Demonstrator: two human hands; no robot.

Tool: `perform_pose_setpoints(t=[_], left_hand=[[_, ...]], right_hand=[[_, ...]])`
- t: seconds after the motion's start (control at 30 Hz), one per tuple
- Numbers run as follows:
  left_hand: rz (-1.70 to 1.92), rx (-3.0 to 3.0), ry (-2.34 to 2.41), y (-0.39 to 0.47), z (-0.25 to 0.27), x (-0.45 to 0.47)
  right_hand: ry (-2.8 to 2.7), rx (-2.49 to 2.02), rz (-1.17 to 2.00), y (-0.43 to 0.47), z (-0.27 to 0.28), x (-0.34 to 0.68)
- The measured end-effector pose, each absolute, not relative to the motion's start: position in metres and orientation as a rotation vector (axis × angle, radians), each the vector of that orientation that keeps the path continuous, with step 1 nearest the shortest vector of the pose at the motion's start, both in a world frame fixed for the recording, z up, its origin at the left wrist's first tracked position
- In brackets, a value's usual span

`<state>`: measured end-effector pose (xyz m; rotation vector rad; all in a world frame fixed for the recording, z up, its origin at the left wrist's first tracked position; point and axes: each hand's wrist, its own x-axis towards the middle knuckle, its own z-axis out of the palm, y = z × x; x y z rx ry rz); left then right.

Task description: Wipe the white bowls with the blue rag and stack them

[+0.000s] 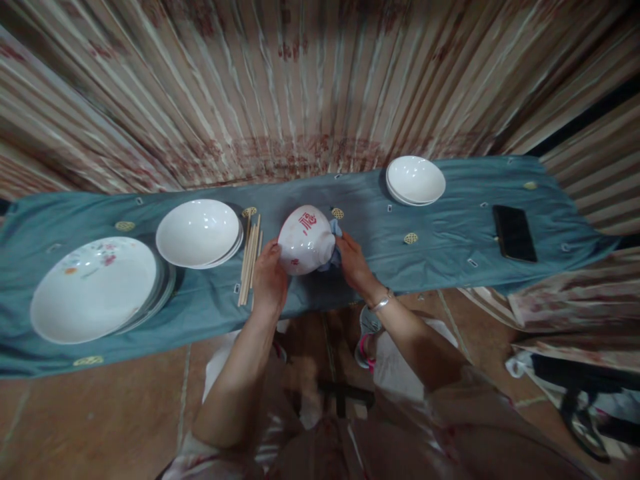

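Grips bowl (303, 245) mid-frame near rim with left hand (271, 277), holds cloth (335, 229) by foot with right hand (354, 261); likely stiff, slippery, fragile, best held there.

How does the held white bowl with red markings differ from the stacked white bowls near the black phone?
The glossy white bowl with red markings is held by the left hand; the round white stacked bowls rest on the teal patterned cloth. The held bowl is tipped, its outside and foot showing; the stacked bowls face open side up. The held bowl shows red markings; the stacked bowls look plain. Both are white and round.
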<state>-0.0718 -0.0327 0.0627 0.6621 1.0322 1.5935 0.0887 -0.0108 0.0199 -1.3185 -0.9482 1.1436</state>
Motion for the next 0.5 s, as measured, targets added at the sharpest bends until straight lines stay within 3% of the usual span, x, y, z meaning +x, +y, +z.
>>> perform_pose_setpoints(t=[0.5], left_hand=[[1.541,0.589,0.963,-0.027,0.062,-0.078]], right_hand=[[-0.915,-1.240,1.258,-0.032,0.031,0.081]])
